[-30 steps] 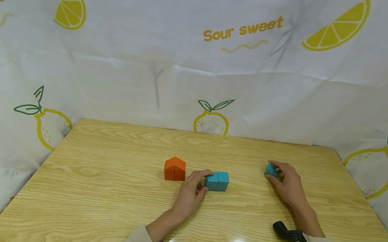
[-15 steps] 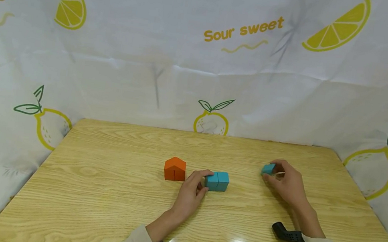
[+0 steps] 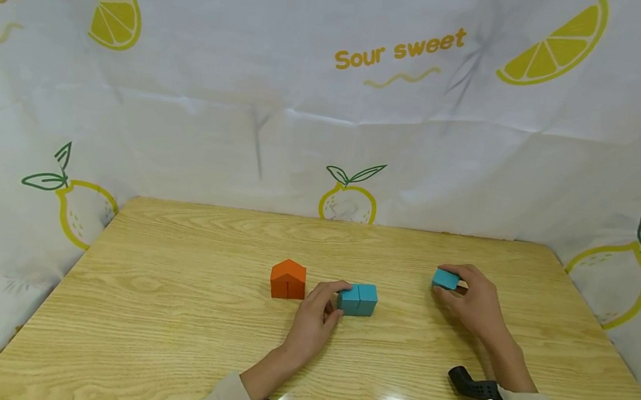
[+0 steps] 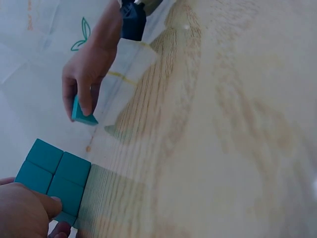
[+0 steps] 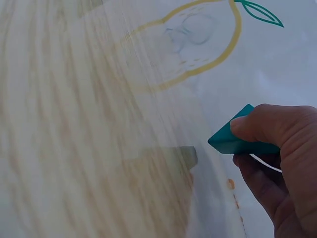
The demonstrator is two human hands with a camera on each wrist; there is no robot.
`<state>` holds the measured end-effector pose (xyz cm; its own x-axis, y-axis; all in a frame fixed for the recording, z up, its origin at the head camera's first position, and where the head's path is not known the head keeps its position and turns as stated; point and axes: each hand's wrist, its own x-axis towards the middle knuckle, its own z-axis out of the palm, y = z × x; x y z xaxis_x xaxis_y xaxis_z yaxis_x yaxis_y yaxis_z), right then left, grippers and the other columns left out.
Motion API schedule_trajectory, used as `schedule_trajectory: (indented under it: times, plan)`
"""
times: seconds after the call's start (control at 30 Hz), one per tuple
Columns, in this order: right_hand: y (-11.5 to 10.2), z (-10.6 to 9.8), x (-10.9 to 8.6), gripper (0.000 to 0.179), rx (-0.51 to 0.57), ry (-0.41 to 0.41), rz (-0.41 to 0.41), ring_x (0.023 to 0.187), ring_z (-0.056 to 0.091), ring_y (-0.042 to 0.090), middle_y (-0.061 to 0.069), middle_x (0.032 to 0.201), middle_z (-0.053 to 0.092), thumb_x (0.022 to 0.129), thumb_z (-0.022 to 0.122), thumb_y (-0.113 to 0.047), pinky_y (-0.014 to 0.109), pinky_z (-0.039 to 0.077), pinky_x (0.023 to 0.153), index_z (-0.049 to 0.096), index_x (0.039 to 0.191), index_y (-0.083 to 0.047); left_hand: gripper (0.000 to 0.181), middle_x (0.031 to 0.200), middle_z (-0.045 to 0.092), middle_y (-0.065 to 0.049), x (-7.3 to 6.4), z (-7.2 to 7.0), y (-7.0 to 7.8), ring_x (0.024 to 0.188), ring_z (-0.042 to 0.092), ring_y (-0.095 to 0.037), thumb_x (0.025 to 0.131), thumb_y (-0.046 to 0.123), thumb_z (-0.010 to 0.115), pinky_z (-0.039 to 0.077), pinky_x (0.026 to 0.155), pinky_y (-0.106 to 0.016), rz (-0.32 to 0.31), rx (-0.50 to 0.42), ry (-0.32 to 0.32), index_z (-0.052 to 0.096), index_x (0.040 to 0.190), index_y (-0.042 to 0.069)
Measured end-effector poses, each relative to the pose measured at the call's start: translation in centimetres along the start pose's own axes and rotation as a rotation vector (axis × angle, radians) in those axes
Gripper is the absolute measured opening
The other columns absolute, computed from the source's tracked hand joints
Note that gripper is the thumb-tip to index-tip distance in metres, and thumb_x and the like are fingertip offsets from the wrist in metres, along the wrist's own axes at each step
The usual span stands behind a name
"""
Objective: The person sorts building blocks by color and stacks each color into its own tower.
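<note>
My left hand (image 3: 310,325) grips the left end of a small stack of blue cubes (image 3: 365,301) on the table. Up close in the left wrist view, the cubes (image 4: 69,171) sit edge to edge in two columns, with the thumb (image 4: 52,204) across their lower part. Off to the right, my right hand (image 3: 478,306) pinches a blue triangular block (image 3: 445,279) between thumb and fingers. Its wedge shape (image 5: 233,139) shows in the right wrist view, where the thumb lies on one face.
Left of the blue cubes stands a small orange block house (image 3: 288,281) with a peaked top. All of this is on a wood-grain table (image 3: 159,340). A white lemon-print cloth (image 3: 214,140) hangs behind the table and at its sides. Each wrist carries a black camera mount (image 3: 476,386).
The triangular block has turned in my right hand's fingers, so a flat blue face now shows upward, and it has shifted slightly left. My left hand and the cubes have stayed still.
</note>
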<state>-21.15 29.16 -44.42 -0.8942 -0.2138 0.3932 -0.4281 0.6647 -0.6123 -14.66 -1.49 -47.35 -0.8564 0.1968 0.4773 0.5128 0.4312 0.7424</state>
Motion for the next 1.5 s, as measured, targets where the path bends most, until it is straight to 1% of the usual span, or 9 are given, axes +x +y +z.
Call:
schedule_trajectory:
  times: [0.3, 0.53, 0.67, 0.77, 0.87, 1.0, 1.13, 1.33, 1.5]
  plan:
    - [-0.4, -0.1, 0.1, 0.04, 0.019, 0.005, 0.001, 0.099, 0.058, 0.036, 0.02, 0.114, 0.059, 0.084, 0.073, -0.004, 0.008, 0.041, 0.077, 0.059, 0.12, 0.004, 0.054, 0.115, 0.056, -0.003, 0.0, 0.1, -0.1, 0.071, 0.046, -0.012, 0.085, -0.009, 0.066, 0.042, 0.062, -0.021, -0.005, 0.005, 0.001, 0.053, 0.129, 0.019]
    - [-1.4, -0.2, 0.3, 0.04, 0.039, -0.008, -0.019, 0.099, 0.06, 0.034, 0.017, 0.114, 0.062, 0.086, 0.073, -0.01, 0.014, 0.044, 0.08, 0.06, 0.122, 0.0, 0.053, 0.114, 0.056, -0.003, 0.0, 0.1, -0.2, 0.071, 0.045, -0.011, 0.085, -0.01, 0.065, 0.043, 0.061, -0.021, 0.016, 0.005, 0.012, 0.053, 0.129, 0.019]
    - [-2.4, -0.2, 0.4, 0.04, 0.066, -0.016, -0.017, 0.1, 0.06, 0.034, 0.015, 0.115, 0.063, 0.087, 0.072, -0.014, 0.03, 0.048, 0.083, 0.06, 0.124, -0.003, 0.052, 0.115, 0.055, -0.002, 0.0, 0.1, -0.2, 0.071, 0.045, -0.01, 0.086, -0.009, 0.064, 0.043, 0.062, -0.021, 0.008, 0.004, 0.004, 0.053, 0.129, 0.019]
    - [-3.2, -0.2, 0.5, 0.041, 0.102, -0.026, -0.014, 0.103, 0.059, 0.035, 0.014, 0.117, 0.063, 0.087, 0.072, -0.015, 0.043, 0.047, 0.086, 0.06, 0.125, -0.004, 0.052, 0.114, 0.055, -0.001, 0.0, 0.1, -0.1, 0.071, 0.045, -0.01, 0.086, -0.009, 0.065, 0.043, 0.061, -0.021, 0.008, 0.004, 0.004, 0.053, 0.128, 0.019]
    - [-4.0, -0.1, 0.5, 0.042, 0.152, -0.047, -0.011, 0.106, 0.057, 0.036, 0.015, 0.119, 0.061, 0.087, 0.072, -0.014, 0.05, 0.045, 0.088, 0.059, 0.127, -0.006, 0.053, 0.113, 0.056, -0.002, 0.0, 0.1, -0.1, 0.071, 0.045, -0.011, 0.086, -0.009, 0.065, 0.043, 0.061, -0.021, 0.016, 0.005, 0.009, 0.053, 0.128, 0.018]
    - [-5.0, 0.1, 0.5, 0.044, 0.183, -0.076, -0.01, 0.109, 0.056, 0.033, 0.012, 0.121, 0.061, 0.086, 0.073, -0.012, 0.047, 0.044, 0.09, 0.059, 0.128, -0.008, 0.053, 0.112, 0.056, -0.003, 0.0, 0.1, -0.1, 0.07, 0.046, -0.012, 0.085, -0.01, 0.066, 0.042, 0.061, -0.021, 0.022, 0.008, 0.013, 0.053, 0.129, 0.018]
    - [-5.9, 0.7, 0.5, 0.043, 0.147, -0.087, -0.021, 0.109, 0.057, 0.031, 0.011, 0.119, 0.062, 0.086, 0.073, -0.009, 0.041, 0.045, 0.089, 0.059, 0.126, -0.006, 0.053, 0.112, 0.056, -0.003, 0.0, 0.1, -0.1, 0.071, 0.046, -0.013, 0.085, -0.009, 0.066, 0.042, 0.061, -0.021, 0.006, 0.01, 0.009, 0.053, 0.129, 0.018]
    - [-7.0, 2.0, 0.7, 0.041, 0.171, -0.099, -0.092, 0.104, 0.059, 0.031, 0.012, 0.114, 0.063, 0.083, 0.074, -0.004, 0.045, 0.045, 0.09, 0.061, 0.122, -0.003, 0.054, 0.114, 0.056, -0.003, 0.0, 0.0, 0.0, 0.071, 0.047, -0.013, 0.085, -0.01, 0.066, 0.042, 0.061, -0.021, -0.003, 0.007, 0.011, 0.052, 0.129, 0.018]
    - [-7.5, 2.9, 0.7, 0.041, 0.202, -0.108, -0.151, 0.103, 0.06, 0.021, 0.003, 0.116, 0.064, 0.082, 0.076, -0.008, 0.035, 0.045, 0.091, 0.062, 0.122, -0.01, 0.054, 0.117, 0.056, -0.004, 0.1, 0.0, 0.1, 0.072, 0.048, -0.014, 0.085, -0.009, 0.065, 0.043, 0.061, -0.021, -0.027, -0.006, 0.003, 0.049, 0.13, 0.018]
